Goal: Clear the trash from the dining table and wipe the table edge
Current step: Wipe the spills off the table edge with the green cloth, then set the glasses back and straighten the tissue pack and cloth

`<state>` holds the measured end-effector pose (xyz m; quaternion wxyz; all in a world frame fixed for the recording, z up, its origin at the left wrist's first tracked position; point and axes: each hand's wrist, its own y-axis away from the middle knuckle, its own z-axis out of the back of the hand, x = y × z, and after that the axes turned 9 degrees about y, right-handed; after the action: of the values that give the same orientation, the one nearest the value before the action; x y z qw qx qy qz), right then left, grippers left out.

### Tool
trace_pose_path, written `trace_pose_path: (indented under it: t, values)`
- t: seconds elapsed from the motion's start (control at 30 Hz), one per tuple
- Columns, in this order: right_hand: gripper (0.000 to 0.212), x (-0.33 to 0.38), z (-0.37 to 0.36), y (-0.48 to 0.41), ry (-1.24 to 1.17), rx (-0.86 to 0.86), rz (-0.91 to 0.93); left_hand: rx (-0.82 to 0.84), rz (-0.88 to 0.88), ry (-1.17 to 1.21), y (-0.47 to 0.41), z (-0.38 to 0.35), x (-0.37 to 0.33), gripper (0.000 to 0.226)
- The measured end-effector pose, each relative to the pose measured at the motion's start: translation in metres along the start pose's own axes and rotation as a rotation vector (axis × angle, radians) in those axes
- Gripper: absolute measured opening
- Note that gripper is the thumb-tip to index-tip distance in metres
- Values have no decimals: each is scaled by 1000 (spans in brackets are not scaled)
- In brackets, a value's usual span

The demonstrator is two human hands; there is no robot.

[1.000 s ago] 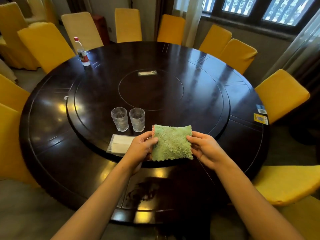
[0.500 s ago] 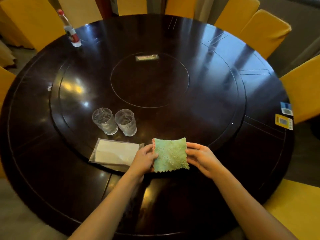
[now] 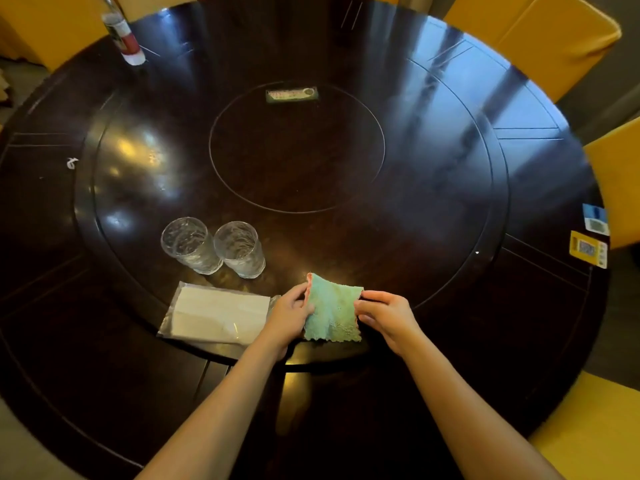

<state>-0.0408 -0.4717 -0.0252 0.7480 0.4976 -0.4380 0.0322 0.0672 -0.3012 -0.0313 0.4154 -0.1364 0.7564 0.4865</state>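
A small green cloth (image 3: 331,310) is stretched between both hands just above the near rim of the raised turntable. My left hand (image 3: 290,315) pinches its left edge and my right hand (image 3: 388,315) pinches its right edge. To the left lies a clear plastic packet holding a white napkin (image 3: 216,313). Two empty clear glasses (image 3: 191,244) (image 3: 240,249) stand side by side behind it. A bottle with a red and white label (image 3: 123,34) stands at the far left of the dark round table (image 3: 69,341). A tiny white scrap (image 3: 71,163) lies on the left outer ring.
A small label (image 3: 291,94) lies near the turntable's centre. A yellow card (image 3: 588,249) and a blue-white card (image 3: 595,219) sit at the right table edge. Yellow-covered chairs (image 3: 554,36) ring the table, one close at lower right (image 3: 595,431).
The view has tilted down and closer over the table. Both hands have lowered the cloth toward the turntable's near rim, and it now sags narrower between them.
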Motion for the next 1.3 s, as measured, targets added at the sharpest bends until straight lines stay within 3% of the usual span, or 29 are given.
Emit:
trace_pose_path:
  t: [0.37,0.57,0.7,0.83,1.07,1.3]
  values:
    - [28,-7,-5,-13,150,-66,-20,-71,3,-81,-9,6,6,46]
    - [26,-6,4,-18,478,-212,62,-114,10,-244,-9,6,3,39]
    - [21,-11,9,-20,477,-211,59,-123,-38,-512,-3,14,0,37]
    - [16,-12,4,-17,461,-256,90,-169,-54,-510,6,32,-10,37]
    - [36,-4,-27,1,511,-269,348,-287,-158,-478,31,92,-31,20]
    - [71,16,-91,19,609,-188,562,-481,-267,-431,50,169,-41,37]
